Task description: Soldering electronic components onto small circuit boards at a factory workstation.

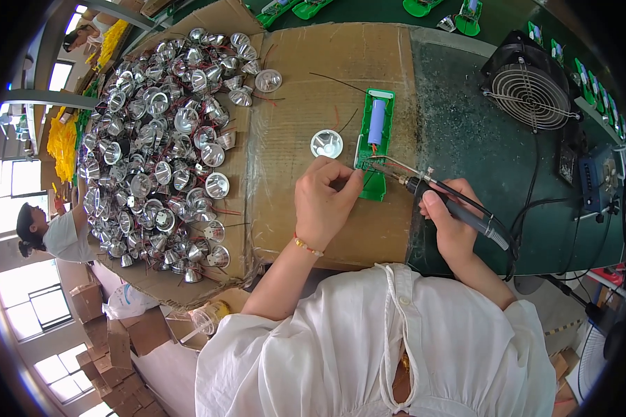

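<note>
A green plastic housing (373, 182) lies lengthwise on the cardboard, with a purple cylindrical battery (377, 121) and thin wires inside it. My right hand (455, 221) is closed around the dark handle of a soldering iron (459, 208); a thin metal tube runs alongside it. The iron's tip reaches into the housing, by the wires below the battery. At the housing's left edge my left hand (329, 198) is closed in a pinch, and what sits between its fingertips is hidden. Just beyond that hand a silver reflector cup (326, 144) rests with thin wires near it.
A big heap of silver reflector cups (160, 153) with red and black wires fills the left side. To the right stand a black fan (528, 94) with a wire guard and a blue box (600, 182) with cables. More green housings (469, 17) line the far edge. A person (52, 229) is at left.
</note>
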`<state>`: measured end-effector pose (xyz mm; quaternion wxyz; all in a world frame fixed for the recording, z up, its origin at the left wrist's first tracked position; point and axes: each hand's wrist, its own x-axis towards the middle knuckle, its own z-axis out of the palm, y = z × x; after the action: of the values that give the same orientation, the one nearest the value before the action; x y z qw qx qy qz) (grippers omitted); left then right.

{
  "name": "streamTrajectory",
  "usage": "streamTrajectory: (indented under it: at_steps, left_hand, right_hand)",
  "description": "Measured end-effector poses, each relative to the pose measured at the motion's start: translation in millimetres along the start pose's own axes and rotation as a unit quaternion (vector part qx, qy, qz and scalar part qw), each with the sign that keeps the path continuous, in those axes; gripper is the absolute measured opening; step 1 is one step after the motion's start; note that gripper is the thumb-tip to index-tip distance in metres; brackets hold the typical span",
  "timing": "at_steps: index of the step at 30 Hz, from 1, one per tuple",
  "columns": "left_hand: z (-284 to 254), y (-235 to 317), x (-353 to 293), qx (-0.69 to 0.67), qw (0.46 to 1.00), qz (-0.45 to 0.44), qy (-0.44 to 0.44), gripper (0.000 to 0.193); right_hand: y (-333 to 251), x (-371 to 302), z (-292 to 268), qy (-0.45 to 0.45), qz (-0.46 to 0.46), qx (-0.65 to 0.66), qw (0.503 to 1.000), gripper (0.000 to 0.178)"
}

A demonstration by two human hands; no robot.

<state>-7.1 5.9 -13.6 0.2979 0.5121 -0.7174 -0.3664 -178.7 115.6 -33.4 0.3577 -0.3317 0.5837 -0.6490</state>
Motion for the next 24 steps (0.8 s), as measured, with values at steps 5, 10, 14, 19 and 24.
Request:
streamTrajectory:
  at_steps: [5,10,14,19,24]
  left_hand:
    - [-3.1,1.6,1.5,-0.007,1.000,-0.019,-0.017,0.013]
    - [-2.7,1.6,2.9,-0.023,0.999,-0.023,-0.020,0.014]
    - [-3.5,0.5,3.4,-0.035,0.999,-0.028,-0.025,0.014]
    - [-1.4,-2.2,3.4,-0.026,0.999,-0.029,-0.025,0.013]
    - [-6.1,-4.0,10.6,-0.144,0.977,0.018,0.154,0.014]
  right_hand:
    - [-2.2,1.6,-1.2,-0.010,-0.025,-0.018,0.999,0.016]
    - [-6.1,-2.1,-1.5,0.004,-0.036,-0.001,0.999,0.016]
    - [-7.4,-1.9,-4.6,0.005,-0.042,0.024,0.999,0.017]
    - [-7.8,-1.1,-8.9,0.005,-0.031,0.021,0.999,0.018]
    - [-10.2,0.4,-21.8,0.050,-0.027,0.033,0.998,0.017]
